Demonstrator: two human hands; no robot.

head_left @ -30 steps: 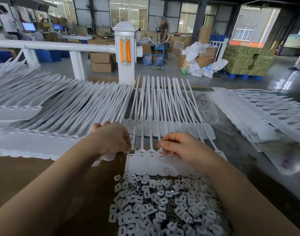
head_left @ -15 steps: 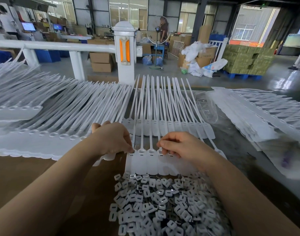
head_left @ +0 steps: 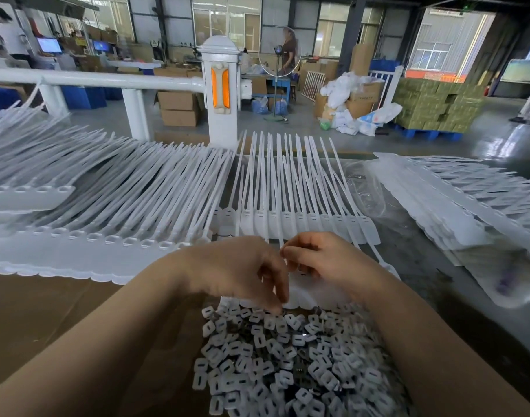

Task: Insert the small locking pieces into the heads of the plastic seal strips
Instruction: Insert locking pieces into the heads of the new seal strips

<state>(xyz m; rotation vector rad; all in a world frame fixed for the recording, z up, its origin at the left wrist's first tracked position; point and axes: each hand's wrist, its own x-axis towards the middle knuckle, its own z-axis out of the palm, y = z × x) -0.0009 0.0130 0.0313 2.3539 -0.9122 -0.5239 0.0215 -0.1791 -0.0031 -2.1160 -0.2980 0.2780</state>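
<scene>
Lying at the near edge of the work surface, the loose pile of small locking pieces spreads between the person's two forearms. Directly beyond the pile sits a white row of joined seal strips, heads toward the person, tails pointing away; both hands partly cover it. The left hand hangs over the near edge of this row, fingers curled downward, with the fingertips reaching the far rim of the pile; whether a piece is pinched between them cannot be told. The right hand rests on the strip heads, fingers bent and drawn close together at the tips; what they hold, if anything, is hidden. A second row of strips lies just behind the first. Larger fanned stacks of strips occupy the left side, and further stacks lie to the right beside clear plastic film. Brown cardboard covers the near left surface. A white railing post stands beyond the table.
</scene>
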